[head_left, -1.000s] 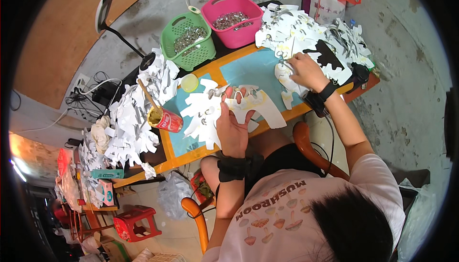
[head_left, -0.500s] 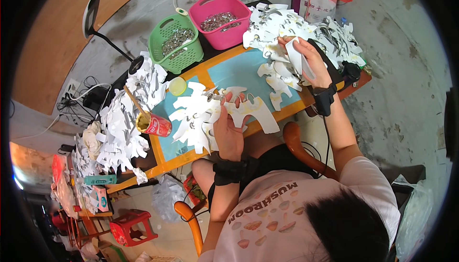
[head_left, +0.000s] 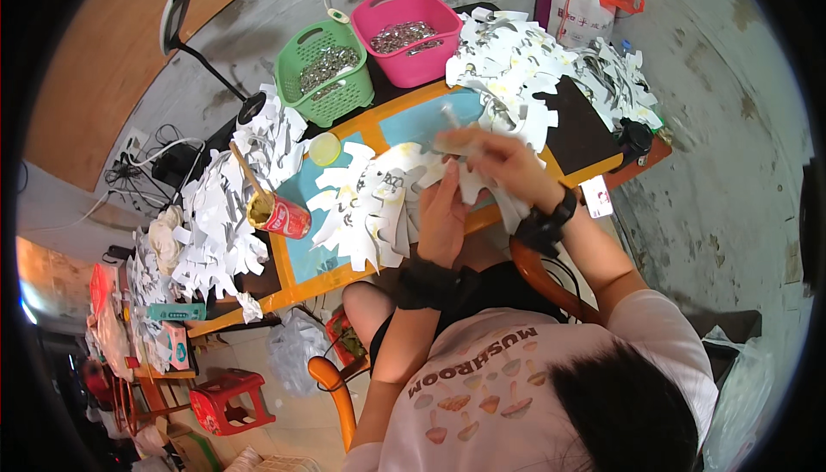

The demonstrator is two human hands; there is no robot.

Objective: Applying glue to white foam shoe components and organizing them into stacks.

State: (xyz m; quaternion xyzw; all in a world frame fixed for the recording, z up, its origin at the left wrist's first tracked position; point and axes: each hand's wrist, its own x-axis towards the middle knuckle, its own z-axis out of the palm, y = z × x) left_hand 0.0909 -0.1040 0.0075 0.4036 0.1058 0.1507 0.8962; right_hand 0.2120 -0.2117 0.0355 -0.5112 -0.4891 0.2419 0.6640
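My left hand [head_left: 442,221] is closed on a white cut-out piece [head_left: 471,186] over the front edge of the table. My right hand [head_left: 509,171] has its fingers against that piece, smeared by motion, so its grip is unclear. To the left of my hands lies a fanned pile of white cut-out pieces [head_left: 366,205] with metal rings and yellowish smears. Beside that pile a tilted red can [head_left: 287,219] holds yellowish paste and a wooden stick [head_left: 247,168]. A round pale-yellow lid [head_left: 324,149] lies behind the pile.
A green basket [head_left: 331,106] and a pink basket [head_left: 422,69] hold metal parts at the back. More white pieces [head_left: 508,50] heap at the back right, others [head_left: 219,222] at the left. A lamp [head_left: 211,67] stands back left; a phone [head_left: 596,196] sits by the right edge.
My right hand has come down and left from the back-right heap to my left hand. The white piece in my left hand has shifted up and right, and the fanned pile looks fuller.
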